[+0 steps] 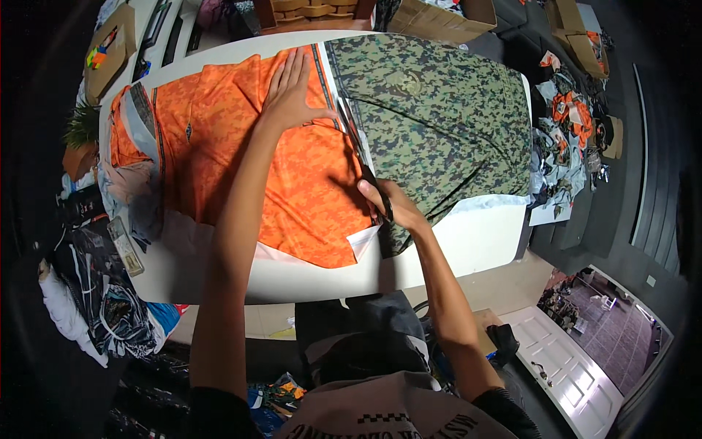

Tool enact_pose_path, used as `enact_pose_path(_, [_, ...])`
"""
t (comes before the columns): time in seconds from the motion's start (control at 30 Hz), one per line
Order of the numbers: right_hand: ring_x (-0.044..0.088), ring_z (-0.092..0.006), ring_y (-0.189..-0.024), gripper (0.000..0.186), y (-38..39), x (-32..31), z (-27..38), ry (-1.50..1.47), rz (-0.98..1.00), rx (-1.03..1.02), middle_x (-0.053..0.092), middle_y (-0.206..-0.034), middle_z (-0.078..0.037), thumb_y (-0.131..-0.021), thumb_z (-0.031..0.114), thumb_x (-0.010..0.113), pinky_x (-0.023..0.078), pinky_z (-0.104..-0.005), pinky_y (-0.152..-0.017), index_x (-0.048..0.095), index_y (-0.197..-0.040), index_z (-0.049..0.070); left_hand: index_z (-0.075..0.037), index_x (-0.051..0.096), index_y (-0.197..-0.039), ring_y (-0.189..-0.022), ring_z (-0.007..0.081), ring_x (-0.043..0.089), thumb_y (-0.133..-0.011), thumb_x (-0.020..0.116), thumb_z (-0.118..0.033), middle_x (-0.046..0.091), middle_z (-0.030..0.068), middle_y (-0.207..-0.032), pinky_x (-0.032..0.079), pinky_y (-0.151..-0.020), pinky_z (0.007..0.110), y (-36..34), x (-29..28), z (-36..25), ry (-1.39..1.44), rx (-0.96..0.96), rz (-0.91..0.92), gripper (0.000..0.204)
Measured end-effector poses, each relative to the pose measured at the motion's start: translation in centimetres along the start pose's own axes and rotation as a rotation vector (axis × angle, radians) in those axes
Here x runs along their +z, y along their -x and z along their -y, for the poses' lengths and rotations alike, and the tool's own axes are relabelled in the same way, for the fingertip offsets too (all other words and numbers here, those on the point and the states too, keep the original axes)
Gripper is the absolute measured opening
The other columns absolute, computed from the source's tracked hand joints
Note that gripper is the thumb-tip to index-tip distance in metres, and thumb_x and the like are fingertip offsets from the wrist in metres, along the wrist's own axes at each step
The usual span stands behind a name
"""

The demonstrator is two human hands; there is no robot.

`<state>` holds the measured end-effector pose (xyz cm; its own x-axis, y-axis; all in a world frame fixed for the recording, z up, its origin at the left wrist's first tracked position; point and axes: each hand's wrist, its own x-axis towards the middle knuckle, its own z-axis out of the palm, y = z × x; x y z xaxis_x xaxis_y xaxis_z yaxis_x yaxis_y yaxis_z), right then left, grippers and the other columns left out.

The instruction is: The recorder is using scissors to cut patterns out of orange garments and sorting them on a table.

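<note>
Orange camouflage fabric (307, 197) and green camouflage fabric (439, 110) lie side by side on the white table, with a pale strip and a dark-edged border between them. My left hand (289, 95) rests flat on the orange fabric near that border, fingers stretched out. In my right hand (395, 201) is a pair of scissors (361, 143). Its long blades point away from me along the border between the two colours. A corner of the orange fabric (363, 241) is folded over, showing its white underside, close to my right hand.
The white table (482, 234) has rounded edges. Fabric scraps (567, 146) are heaped on the right, and more cloth (131, 197) hangs at the left end. Cardboard boxes (439, 22) and a wicker basket (314, 11) stand behind. A white door (563, 358) is at lower right.
</note>
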<state>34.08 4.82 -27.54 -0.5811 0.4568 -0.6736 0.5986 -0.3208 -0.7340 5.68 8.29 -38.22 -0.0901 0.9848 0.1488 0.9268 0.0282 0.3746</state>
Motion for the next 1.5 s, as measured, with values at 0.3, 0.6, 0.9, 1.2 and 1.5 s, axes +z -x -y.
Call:
enact_pose_path(0.3, [0.047,-0.0132,-0.050,0.055,-2.7,0.3,2.5,0.027,-0.052,-0.002,0.052,-0.057,-0.005,-0.090,0.055,0.053,0.038,-0.0259,-0.049,0.055,-0.071,0.003,0.002,0.013,-0.148,-0.146,0.0255,0.002,-0.059,0.063,-0.078,0.006,0.0157,-0.157,0.006,-0.117,0.041,0.1,-0.2,0.1,0.004,0.002,-0.003,0.130])
enact_pose_path(0.6, [0.044,-0.0118,-0.049,0.050,-4.9,1.0,0.5,0.092,-0.160,-0.033,0.050,-0.056,-0.003,-0.090,0.048,0.058,0.037,-0.0258,-0.047,0.054,-0.068,0.004,0.004,0.014,-0.148,-0.146,0.0257,0.003,-0.058,0.064,-0.077,0.007,0.0160,-0.157,0.006,-0.116,0.041,0.1,-0.3,-0.1,0.016,-0.003,-0.014,0.131])
enact_pose_path(0.9, [0.042,-0.0112,-0.046,0.052,-4.8,0.8,0.6,0.052,-0.148,-0.122,0.049,-0.052,-0.003,-0.090,0.049,0.058,0.036,-0.0252,-0.044,0.053,-0.064,0.004,0.004,0.014,-0.147,-0.146,0.0257,0.003,-0.059,0.065,-0.076,0.008,0.0163,-0.157,0.007,-0.116,0.040,-0.1,-0.2,-0.3,0.032,-0.003,-0.018,0.130])
enact_pose_path(1.2, [0.045,-0.0115,-0.046,0.051,-5.0,0.8,2.9,-0.056,-0.146,-0.036,0.049,-0.053,-0.003,-0.088,0.050,0.061,0.037,-0.0250,-0.044,0.054,-0.065,0.004,0.003,0.015,-0.148,-0.146,0.0257,0.005,-0.058,0.069,-0.071,0.009,0.0162,-0.157,0.008,-0.116,0.040,0.1,-0.6,-0.5,0.039,-0.019,-0.012,0.128])
enact_pose_path(1.5, [0.044,-0.0115,-0.047,0.051,-6.6,0.9,3.2,-0.067,-0.173,-0.020,0.049,-0.055,-0.003,-0.084,0.050,0.065,0.037,-0.0253,-0.044,0.055,-0.065,0.004,0.002,0.015,-0.148,-0.146,0.0259,0.007,-0.058,0.071,-0.066,0.009,0.0161,-0.157,0.009,-0.116,0.040,0.2,-0.7,-0.4,0.083,-0.013,-0.028,0.126])
